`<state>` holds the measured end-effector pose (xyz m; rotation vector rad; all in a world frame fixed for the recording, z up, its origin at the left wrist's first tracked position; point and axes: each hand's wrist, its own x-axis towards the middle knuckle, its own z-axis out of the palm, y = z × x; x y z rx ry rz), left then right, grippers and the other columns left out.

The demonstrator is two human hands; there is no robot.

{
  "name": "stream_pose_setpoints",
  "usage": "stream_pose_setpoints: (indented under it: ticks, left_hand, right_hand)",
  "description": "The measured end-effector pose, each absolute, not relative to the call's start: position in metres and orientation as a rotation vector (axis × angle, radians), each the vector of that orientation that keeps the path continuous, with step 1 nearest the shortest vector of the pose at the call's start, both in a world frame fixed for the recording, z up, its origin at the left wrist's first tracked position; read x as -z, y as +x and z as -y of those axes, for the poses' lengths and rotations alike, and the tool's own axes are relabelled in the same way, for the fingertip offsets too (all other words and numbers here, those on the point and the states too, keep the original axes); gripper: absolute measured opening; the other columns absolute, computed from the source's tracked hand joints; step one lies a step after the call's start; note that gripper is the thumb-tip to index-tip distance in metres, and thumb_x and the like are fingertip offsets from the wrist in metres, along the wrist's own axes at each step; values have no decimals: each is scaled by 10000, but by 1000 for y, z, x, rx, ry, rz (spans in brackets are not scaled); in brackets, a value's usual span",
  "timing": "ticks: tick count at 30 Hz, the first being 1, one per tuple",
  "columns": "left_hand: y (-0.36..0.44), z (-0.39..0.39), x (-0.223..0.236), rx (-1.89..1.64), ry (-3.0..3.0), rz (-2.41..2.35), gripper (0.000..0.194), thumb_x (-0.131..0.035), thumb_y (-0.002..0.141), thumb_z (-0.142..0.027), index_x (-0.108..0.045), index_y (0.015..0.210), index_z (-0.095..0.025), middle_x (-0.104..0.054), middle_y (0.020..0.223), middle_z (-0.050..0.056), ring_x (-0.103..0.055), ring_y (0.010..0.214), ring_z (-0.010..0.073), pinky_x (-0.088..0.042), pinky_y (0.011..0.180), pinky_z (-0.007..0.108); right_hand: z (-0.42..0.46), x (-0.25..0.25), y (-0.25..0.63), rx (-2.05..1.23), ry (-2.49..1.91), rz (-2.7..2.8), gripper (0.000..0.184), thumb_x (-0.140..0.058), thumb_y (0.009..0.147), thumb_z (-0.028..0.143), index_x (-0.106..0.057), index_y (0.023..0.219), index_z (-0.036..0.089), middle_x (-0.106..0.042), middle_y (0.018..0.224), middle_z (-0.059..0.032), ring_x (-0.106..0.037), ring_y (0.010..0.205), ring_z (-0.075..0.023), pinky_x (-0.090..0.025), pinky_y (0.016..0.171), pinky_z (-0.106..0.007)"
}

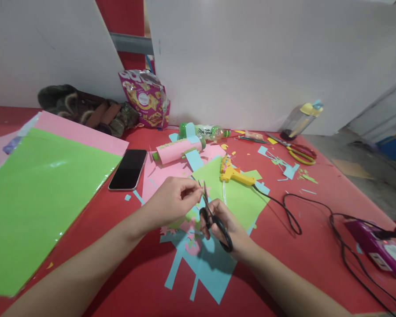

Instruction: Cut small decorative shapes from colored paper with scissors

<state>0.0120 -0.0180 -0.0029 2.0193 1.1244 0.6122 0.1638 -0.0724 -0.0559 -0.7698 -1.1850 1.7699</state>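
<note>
My right hand point(239, 235) holds small black-handled scissors point(223, 231), fingers in the loops, blades pointing up and away. The blades look slightly apart. My left hand point(169, 200) is pinched right by the blade tips; whatever lies between its fingertips is too small to make out. Below both hands are blue paper point(214, 275), green paper point(252, 200) and small pink cut-outs point(193, 244). Just beyond lies a yellow glue gun point(237, 175) on the green paper. A pink paper-wrapped bottle point(174, 151) rests on its side behind my left hand.
At left, a phone point(128, 169) lies beside large green sheets point(49, 193). Behind stand a snack bag point(146, 99) and a green bottle point(206, 132) on its side. Farther right are red-and-yellow-handled scissors point(301, 153), a tilted clear bottle point(300, 121), black cords and a purple power strip point(378, 248).
</note>
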Motion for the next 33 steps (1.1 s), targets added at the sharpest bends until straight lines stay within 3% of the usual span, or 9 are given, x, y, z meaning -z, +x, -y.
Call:
stream_pose_setpoints:
  ticks: [26,33]
  left_hand:
    - [15,20,6,-593,1895,-1131,232,-379,753,-231,-469,561,-137,-467,548,-11,-414,516,88,-311,462,189]
    - [17,22,6,-672,1842,-1131,267,-381,756,-237,-377,503,-152,-345,480,-44,-347,470,73,-281,440,184]
  right_hand:
    - [71,54,162,-1747,-795,1199,407,-582,650,516,-326,765,221,-423,685,32,-396,542,-90,-296,516,-241]
    - [72,55,163,-1753,-784,1173,411,-585,649,514,-323,768,220,-418,660,43,-384,517,-83,-297,505,-236]
